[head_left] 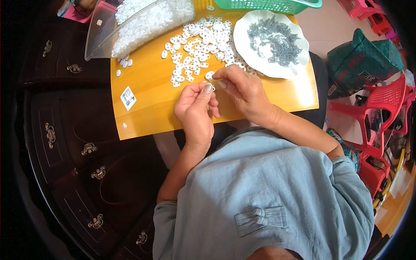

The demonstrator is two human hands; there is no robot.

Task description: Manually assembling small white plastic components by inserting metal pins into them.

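Observation:
My left hand (196, 109) is closed in a pinch at the near middle of the table, with a small white plastic piece (212, 87) between thumb and forefinger. Close on its right, my right hand (248, 92) has thumb and forefinger drawn together by that piece; whatever they grip is too small to make out. A white oval piece with two holes (209, 76) lies just beyond the fingertips. Past both hands spreads a loose pile of similar white plastic pieces (200, 48). A scalloped white plate (299, 68) at the right bears many tiny dark grey pieces, possibly springs (279, 41).
A clear plastic bin (99, 41) full of white pieces lies tilted at the far left of the yellow table (149, 115). Behind the plate stands a green basket (277, 6). Dark drawers (52, 134) flank the left; a green bag (362, 60) and red chairs (372, 112) are at right.

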